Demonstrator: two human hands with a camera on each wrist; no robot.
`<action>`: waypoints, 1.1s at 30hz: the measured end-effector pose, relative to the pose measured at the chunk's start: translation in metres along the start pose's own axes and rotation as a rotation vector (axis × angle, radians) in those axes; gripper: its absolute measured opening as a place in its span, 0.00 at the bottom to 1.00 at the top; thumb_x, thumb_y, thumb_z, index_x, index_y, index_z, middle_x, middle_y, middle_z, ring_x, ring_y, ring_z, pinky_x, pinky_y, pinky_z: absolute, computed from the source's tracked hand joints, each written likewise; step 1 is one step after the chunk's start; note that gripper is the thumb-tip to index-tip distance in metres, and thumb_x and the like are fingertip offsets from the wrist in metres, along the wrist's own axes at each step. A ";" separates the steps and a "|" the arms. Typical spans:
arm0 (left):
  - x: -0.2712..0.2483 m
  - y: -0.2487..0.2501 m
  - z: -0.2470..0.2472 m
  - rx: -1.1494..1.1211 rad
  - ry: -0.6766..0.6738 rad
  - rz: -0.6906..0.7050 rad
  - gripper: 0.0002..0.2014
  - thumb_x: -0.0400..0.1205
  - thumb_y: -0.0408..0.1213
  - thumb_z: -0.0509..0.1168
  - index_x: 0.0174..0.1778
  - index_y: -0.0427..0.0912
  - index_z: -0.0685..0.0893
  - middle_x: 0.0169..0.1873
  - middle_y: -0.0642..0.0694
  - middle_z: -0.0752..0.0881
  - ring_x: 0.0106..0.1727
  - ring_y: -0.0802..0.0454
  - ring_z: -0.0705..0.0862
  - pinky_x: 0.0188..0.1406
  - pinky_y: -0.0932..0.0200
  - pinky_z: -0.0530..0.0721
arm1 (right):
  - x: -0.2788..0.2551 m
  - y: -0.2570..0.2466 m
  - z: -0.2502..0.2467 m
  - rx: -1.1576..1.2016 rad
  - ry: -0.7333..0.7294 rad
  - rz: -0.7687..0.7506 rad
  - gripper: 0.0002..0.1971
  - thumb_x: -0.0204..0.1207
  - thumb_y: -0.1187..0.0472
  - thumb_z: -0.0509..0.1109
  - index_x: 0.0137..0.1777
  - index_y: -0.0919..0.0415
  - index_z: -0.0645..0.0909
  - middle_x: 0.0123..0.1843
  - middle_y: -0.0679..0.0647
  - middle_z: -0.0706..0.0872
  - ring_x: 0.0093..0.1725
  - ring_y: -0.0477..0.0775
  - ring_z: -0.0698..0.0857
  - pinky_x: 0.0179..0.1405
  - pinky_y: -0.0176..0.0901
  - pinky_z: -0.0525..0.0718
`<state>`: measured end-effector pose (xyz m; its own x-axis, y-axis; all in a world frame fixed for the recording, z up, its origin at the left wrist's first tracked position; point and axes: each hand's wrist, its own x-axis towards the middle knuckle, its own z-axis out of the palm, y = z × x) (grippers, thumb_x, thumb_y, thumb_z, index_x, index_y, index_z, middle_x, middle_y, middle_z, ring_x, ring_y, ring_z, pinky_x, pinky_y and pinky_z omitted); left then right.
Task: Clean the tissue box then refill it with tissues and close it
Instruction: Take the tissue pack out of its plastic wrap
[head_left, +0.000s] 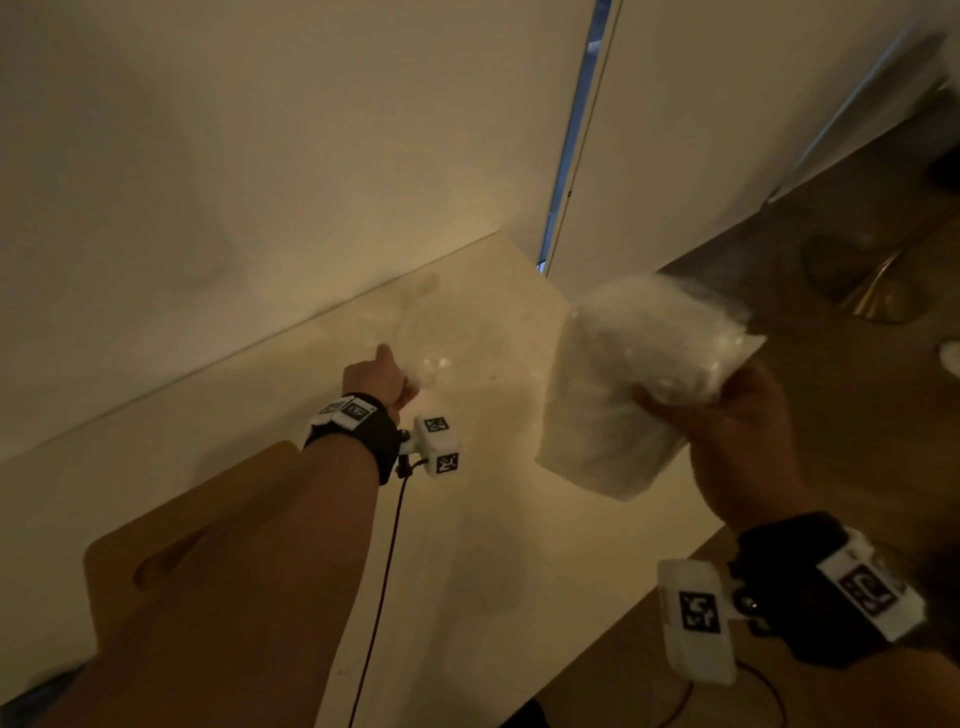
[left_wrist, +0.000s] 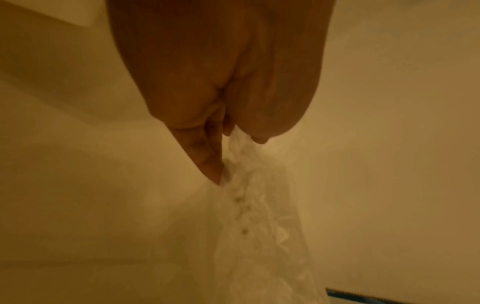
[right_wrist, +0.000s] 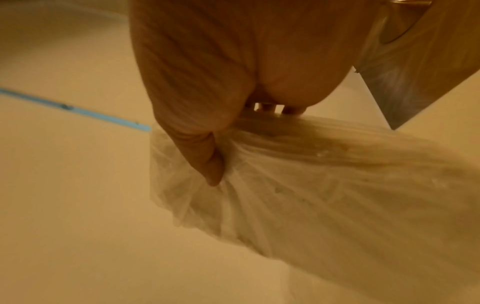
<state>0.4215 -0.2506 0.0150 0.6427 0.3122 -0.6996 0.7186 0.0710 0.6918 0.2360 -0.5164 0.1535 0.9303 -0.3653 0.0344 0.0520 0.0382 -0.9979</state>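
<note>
The right hand (head_left: 737, 415) grips a pack of tissues (head_left: 623, 395) in clear wrap, thumb on one face and fingers curled under the other, pinching the gathered plastic at the pack's near end. In the right wrist view the thumb (right_wrist: 207, 164) presses into the bunched wrap (right_wrist: 259, 195) and three fingertips (right_wrist: 291, 110) show behind it. The pack hangs in the air, tilted, over the right-hand edge of the pale bench (head_left: 493, 571), touching nothing else.

The left hand (head_left: 382, 382) is well apart from the pack, further left and toward the bench's back edge where it meets the wall (head_left: 260, 156). It is closed on a crumpled piece of thin clear plastic film (head_left: 434, 366); in the left wrist view the fingers (left_wrist: 207, 154) and thumb pinch the top of the film (left_wrist: 259, 236), which trails down from them. It is probably torn wrapping, though the blur keeps me from being sure.

A tan board with a slot-shaped hole (head_left: 182, 551) lies at the bench's front left, partly under the left forearm. It may be part of the tissue box; I cannot tell.

Both wrists carry black straps with white camera blocks bearing black-and-white square markers (head_left: 698, 610). No brand or readable writing shows on the pack or the film
</note>
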 end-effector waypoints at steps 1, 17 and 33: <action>0.000 0.001 0.001 -0.036 0.002 -0.022 0.23 0.87 0.53 0.61 0.61 0.34 0.79 0.42 0.39 0.86 0.34 0.46 0.85 0.45 0.50 0.92 | -0.001 0.005 0.003 -0.074 -0.032 -0.013 0.39 0.58 0.46 0.87 0.69 0.56 0.81 0.64 0.54 0.89 0.64 0.57 0.88 0.61 0.66 0.86; -0.177 -0.017 -0.069 -0.401 -1.032 -0.334 0.36 0.75 0.62 0.70 0.73 0.39 0.82 0.61 0.36 0.87 0.62 0.36 0.85 0.63 0.39 0.82 | -0.026 0.006 0.060 -0.741 -0.485 -0.832 0.21 0.72 0.62 0.77 0.65 0.57 0.81 0.65 0.59 0.84 0.66 0.60 0.79 0.68 0.54 0.78; -0.199 -0.056 -0.123 -0.265 -0.604 0.294 0.39 0.66 0.29 0.77 0.75 0.44 0.75 0.65 0.37 0.87 0.64 0.34 0.86 0.60 0.36 0.87 | -0.077 -0.009 0.084 0.097 -0.457 0.352 0.51 0.54 0.28 0.80 0.80 0.38 0.68 0.77 0.40 0.77 0.76 0.49 0.77 0.72 0.62 0.78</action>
<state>0.2207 -0.2002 0.1372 0.8892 -0.2192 -0.4016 0.4541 0.3162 0.8329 0.1948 -0.4106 0.1643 0.9588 0.1219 -0.2566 -0.2754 0.1772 -0.9449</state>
